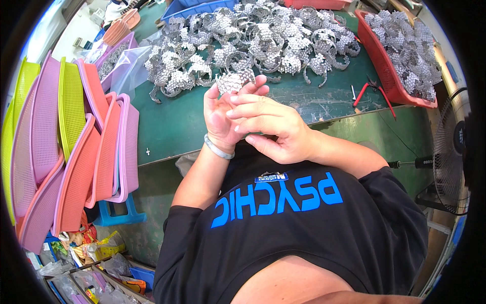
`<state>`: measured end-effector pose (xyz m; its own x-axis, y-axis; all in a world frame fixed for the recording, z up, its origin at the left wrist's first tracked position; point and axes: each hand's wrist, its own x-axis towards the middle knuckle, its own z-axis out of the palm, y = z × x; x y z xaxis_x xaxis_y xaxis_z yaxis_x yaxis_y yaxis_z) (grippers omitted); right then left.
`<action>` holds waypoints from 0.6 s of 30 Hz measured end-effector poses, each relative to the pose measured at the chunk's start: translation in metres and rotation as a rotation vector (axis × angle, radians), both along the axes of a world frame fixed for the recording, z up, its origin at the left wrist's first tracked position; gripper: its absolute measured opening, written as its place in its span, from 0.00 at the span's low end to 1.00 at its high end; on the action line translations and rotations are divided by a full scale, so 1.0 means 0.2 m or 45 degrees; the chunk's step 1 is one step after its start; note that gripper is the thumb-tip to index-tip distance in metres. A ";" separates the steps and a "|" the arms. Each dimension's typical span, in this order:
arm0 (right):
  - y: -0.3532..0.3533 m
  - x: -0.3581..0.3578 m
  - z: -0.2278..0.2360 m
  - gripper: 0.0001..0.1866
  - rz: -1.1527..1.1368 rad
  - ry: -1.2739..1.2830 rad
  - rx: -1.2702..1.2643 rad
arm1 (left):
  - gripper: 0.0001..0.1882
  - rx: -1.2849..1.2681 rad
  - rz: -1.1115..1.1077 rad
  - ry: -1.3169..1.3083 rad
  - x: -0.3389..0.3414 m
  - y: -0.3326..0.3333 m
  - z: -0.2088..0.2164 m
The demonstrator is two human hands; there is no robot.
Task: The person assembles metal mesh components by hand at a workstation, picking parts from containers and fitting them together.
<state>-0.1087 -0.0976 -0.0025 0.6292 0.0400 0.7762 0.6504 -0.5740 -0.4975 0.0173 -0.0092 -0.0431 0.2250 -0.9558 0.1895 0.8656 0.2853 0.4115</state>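
Note:
Upright in my left hand (218,120) is a small curved silver metal piece with a honeycomb scale pattern (235,82), held at its lower edge between thumb and fingers. A pale bangle (218,148) circles that wrist. My right hand (276,126) crosses over the left palm, its fingers loosely stretched and apart, with nothing visible in them. It partly hides the left fingers. Just beyond both hands, a large heap of similar curled silver pieces (263,40) spreads over the green table (169,124).
A red basket (415,99) full of silver pieces stands at the right, near red-handled pliers (387,103). Stacked coloured baskets (78,182) crowd the left, above a blue stool (121,217). A black fan (449,157) stands far right. A blue bin (195,10) sits at the back.

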 end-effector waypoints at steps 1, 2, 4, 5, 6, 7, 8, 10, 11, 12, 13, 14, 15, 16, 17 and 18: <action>0.00 0.00 0.00 0.15 0.008 0.018 0.005 | 0.32 0.002 0.022 0.023 0.01 0.00 -0.01; -0.01 -0.01 -0.01 0.16 0.016 0.036 0.010 | 0.33 0.007 0.031 0.074 0.01 0.00 0.00; -0.01 -0.01 -0.01 0.16 0.030 0.059 0.026 | 0.35 0.015 0.048 0.175 0.01 0.00 0.01; -0.02 -0.01 -0.02 0.16 0.035 0.063 0.036 | 0.35 0.006 0.049 0.173 0.02 -0.01 0.01; -0.02 -0.01 -0.02 0.16 0.040 0.067 0.046 | 0.34 -0.003 0.049 0.170 0.02 -0.01 -0.01; -0.02 -0.01 -0.02 0.16 0.037 0.064 0.043 | 0.34 -0.012 0.050 0.167 0.03 -0.01 -0.01; -0.02 -0.02 -0.02 0.16 0.034 0.061 0.041 | 0.34 -0.008 0.055 0.178 0.03 -0.01 -0.01; -0.02 -0.02 -0.02 0.16 0.035 0.061 0.046 | 0.33 0.001 0.066 0.200 0.03 0.00 -0.02; -0.02 -0.02 -0.02 0.16 0.039 0.064 0.054 | 0.33 0.010 0.075 0.191 0.03 0.00 -0.02; -0.02 -0.02 -0.02 0.15 0.041 0.067 0.061 | 0.33 0.019 0.084 0.183 0.03 -0.01 -0.01; -0.02 -0.02 -0.02 0.15 0.042 0.067 0.066 | 0.33 0.029 0.092 0.174 0.03 -0.01 -0.01; -0.03 -0.02 -0.03 0.15 0.042 0.068 0.071 | 0.33 0.015 0.075 0.197 0.03 -0.01 -0.01; -0.03 -0.02 -0.03 0.15 0.043 0.069 0.076 | 0.33 0.001 0.059 0.221 0.03 0.00 -0.02; -0.03 -0.02 -0.03 0.15 0.046 0.065 0.071 | 0.33 -0.013 0.043 0.245 0.04 0.00 -0.02; -0.03 -0.02 -0.02 0.15 0.048 0.061 0.065 | 0.33 -0.044 0.024 0.266 0.04 0.00 -0.03; -0.03 -0.02 -0.02 0.14 0.053 0.057 0.060 | 0.33 -0.076 0.007 0.287 0.05 0.00 -0.04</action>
<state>-0.1130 -0.1030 -0.0058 0.6620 0.0312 0.7488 0.6495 -0.5224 -0.5525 0.0265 -0.0095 -0.0516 0.2736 -0.9428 0.1903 0.9320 0.3088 0.1900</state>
